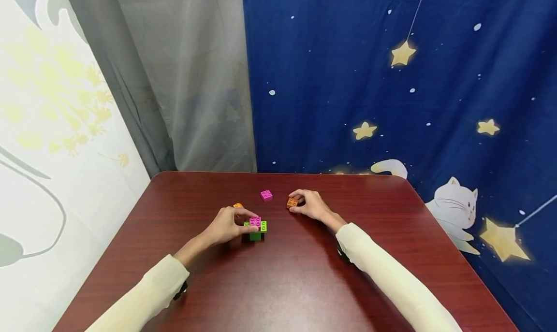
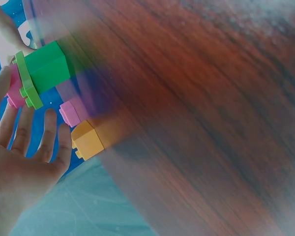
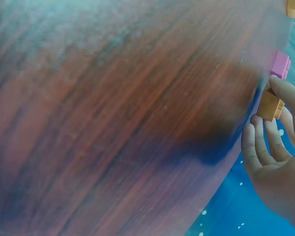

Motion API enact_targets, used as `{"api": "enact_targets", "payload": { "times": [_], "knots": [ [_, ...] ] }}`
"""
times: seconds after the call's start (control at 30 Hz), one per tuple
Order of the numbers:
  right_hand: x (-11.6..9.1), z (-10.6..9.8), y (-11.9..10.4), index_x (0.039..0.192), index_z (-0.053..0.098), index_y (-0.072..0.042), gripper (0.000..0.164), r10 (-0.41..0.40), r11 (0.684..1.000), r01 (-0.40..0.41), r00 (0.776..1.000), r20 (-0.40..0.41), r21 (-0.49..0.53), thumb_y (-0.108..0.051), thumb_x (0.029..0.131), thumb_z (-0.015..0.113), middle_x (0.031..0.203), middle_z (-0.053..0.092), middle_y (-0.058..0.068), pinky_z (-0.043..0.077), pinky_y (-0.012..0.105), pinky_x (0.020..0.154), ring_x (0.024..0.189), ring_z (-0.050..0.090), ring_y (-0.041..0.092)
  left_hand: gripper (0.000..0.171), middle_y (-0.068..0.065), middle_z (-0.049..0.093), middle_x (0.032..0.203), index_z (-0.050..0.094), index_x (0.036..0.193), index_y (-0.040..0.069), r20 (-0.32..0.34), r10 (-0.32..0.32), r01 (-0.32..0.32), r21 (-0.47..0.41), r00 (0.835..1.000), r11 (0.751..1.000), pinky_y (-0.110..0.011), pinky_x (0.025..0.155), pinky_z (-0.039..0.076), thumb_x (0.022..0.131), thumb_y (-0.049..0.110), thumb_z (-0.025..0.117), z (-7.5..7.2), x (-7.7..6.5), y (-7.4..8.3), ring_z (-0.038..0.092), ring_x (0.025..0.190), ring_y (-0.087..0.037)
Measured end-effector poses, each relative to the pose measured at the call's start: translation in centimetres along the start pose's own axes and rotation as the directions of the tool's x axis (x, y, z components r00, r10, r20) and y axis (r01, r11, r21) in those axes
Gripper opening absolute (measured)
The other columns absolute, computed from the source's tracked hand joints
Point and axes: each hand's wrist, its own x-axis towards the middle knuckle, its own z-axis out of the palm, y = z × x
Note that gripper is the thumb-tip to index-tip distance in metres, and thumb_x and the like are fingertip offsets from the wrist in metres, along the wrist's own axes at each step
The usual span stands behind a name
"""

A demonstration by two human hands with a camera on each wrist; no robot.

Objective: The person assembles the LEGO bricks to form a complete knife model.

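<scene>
My left hand (image 1: 227,224) pinches a pink toy brick (image 1: 255,221) between thumb and fingers. That brick sits on a lime green piece (image 2: 28,81), wider than it, with a darker green brick (image 2: 49,66) underneath. Over to the right, my right hand (image 1: 314,205) holds an orange brick (image 3: 269,105) by its sides, thumb on one side and fingertips on the other. In the head view the orange brick's studs face up. Whether it touches the table is hard to tell.
A loose pink brick (image 1: 266,195) lies on the table (image 1: 287,283) beyond and between the hands. Partly hidden behind the left hand is a yellow-orange brick (image 2: 87,140) with a sloped or rounded side. Curtains (image 1: 313,105) hang past the table's far edge.
</scene>
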Motion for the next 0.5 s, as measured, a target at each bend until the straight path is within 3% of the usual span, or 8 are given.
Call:
{"api": "enact_targets", "payload": {
  "times": [0.23,0.5],
  "knots": [
    [-0.5,-0.4,-0.7,0.121,0.074,-0.006,0.042,-0.054,0.999,0.054,0.998,-0.009,-0.007,-0.015,0.083,0.09,0.103,0.074,0.006,0.057,0.035,0.087,0.092,0.072,0.018,0.03,0.008,0.072,0.091,0.082,0.107,0.022,-0.004,0.011,-0.011,0.007,1.0,1.0,-0.026,0.066,0.053,0.081,0.031,0.092,0.0,-0.1,-0.1,0.065,0.076,-0.013],
    [-1.2,-0.9,-1.8,0.12,0.074,-0.004,0.041,-0.114,0.993,0.114,0.993,-0.006,-0.002,-0.016,0.084,0.089,0.103,0.073,0.007,0.058,0.039,0.086,0.09,0.072,0.021,0.03,0.008,0.073,0.093,0.082,0.108,0.022,0.002,-0.006,0.006,-0.004,1.0,1.0,-0.026,0.069,0.053,0.082,0.032,0.091,0.0,-0.2,0.0,0.067,0.08,-0.018]
  ]
}}
